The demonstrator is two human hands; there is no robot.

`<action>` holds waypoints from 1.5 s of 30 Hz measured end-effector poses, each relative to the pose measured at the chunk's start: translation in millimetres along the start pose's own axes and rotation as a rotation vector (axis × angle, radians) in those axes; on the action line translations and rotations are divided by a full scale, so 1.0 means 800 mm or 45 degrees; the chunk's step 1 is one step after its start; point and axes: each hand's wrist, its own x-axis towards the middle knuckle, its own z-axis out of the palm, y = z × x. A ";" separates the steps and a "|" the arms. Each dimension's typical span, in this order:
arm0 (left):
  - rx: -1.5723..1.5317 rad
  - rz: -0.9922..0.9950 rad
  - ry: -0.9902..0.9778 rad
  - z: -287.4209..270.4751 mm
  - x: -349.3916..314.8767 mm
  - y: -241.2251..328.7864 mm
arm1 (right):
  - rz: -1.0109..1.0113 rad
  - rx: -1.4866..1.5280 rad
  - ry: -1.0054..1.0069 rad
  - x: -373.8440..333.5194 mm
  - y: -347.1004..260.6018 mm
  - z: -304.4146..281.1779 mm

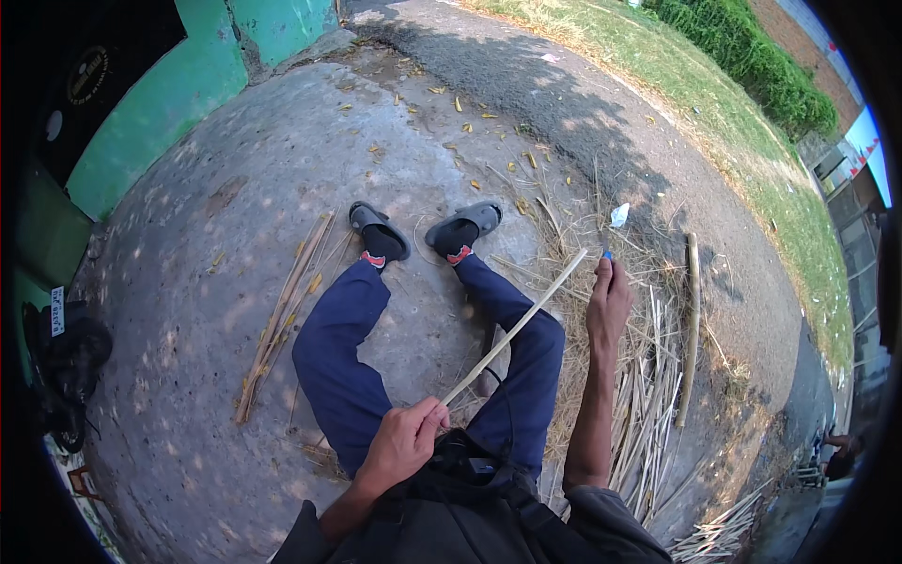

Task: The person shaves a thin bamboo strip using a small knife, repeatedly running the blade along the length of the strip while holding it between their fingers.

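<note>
A long pale bamboo strip slants up and to the right across my right thigh. My left hand, in front of my body, is closed round its near end. The strip's far tip lies just left of my right hand, apart from it. The fingers of that hand are wrapped round a blue-handled knife, with only a bit of the handle and what looks like a narrow blade showing beyond them. Most of the handle is hidden in the fist.
Split strips and fine shavings litter the ground on my right, beside a thick pole. Several brown bamboo lengths lie left of my legs. A crumpled white scrap sits beyond my right hand. A green wall stands far left.
</note>
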 end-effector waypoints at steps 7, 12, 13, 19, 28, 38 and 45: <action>0.098 -0.102 0.161 -0.039 0.024 -0.008 | 0.047 0.621 -0.270 -0.029 -0.039 -0.043; -0.028 0.010 0.185 -0.012 0.039 0.017 | -0.532 0.277 -0.883 -0.118 -0.096 -0.021; -0.022 0.038 0.195 -0.009 0.041 0.021 | -0.577 0.230 -0.883 -0.127 -0.093 -0.018; 0.012 0.209 0.305 0.003 0.039 0.017 | -0.645 0.217 -0.809 -0.137 -0.092 -0.015; 0.053 0.107 0.149 0.005 0.007 0.011 | -0.271 0.096 -0.078 -0.028 -0.032 -0.006; 0.059 -0.056 0.134 -0.020 0.023 0.002 | -0.521 0.349 -0.443 -0.077 -0.067 -0.028; -0.146 0.004 0.055 -0.016 0.034 0.014 | -0.650 0.272 -0.847 -0.151 -0.083 -0.004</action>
